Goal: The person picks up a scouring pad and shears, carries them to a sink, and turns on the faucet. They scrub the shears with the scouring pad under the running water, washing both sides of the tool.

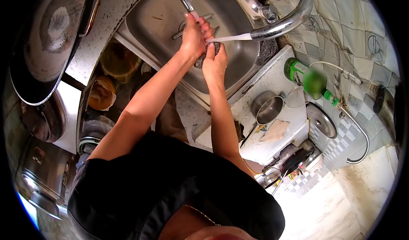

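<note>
My left hand, over the sink, is closed on a shiny metal utensil whose rounded end sticks out beyond the fingers. Its exact kind is hard to make out. A grey steel wool scrubber is gripped in my right hand, close against the left. Water runs from the curved faucet onto both hands. Below them in the steel sink lie several metal utensils, partly covered by my fingers.
A dark scouring pad lies at the sink's right edge. On the right counter stand a green bottle, a small metal pot and a round lid. A large pan sits on the left counter, with yellowish containers below it.
</note>
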